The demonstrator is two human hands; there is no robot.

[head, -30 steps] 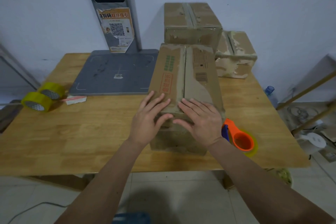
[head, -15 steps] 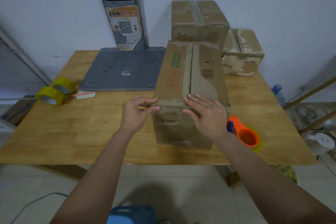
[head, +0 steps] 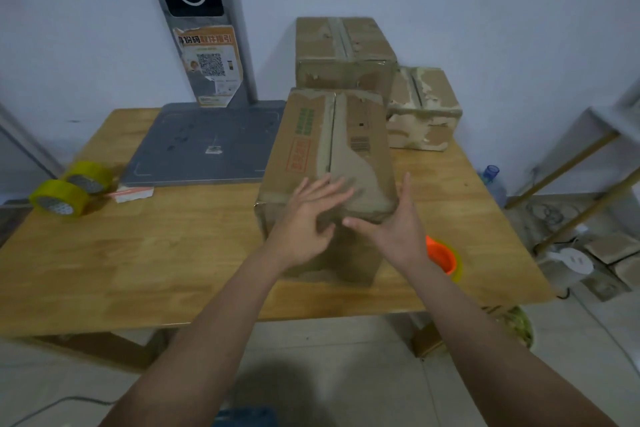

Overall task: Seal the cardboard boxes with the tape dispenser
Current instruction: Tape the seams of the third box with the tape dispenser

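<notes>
Your two forearms rise from the bottom edge toward the long cardboard box point(head: 329, 163), and both are bare: no sleeves, no gloves. Your left hand point(head: 304, 218), just left of the box's near end, wears no ring, watch or band. Your right hand point(head: 398, 229), at the box's near right corner, is equally unadorned, fingernails short.

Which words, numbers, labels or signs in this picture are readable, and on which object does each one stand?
Nothing reads with certainty.
Orange poster on the grey post: Chinese headline, blurred; QR code, small print unreadable.
Front cardboard box: green and red printed characters, blurred; barcode, digits too small.
Grey platform: small sticker, unreadable.
Rear boxes: no text seen.
</notes>
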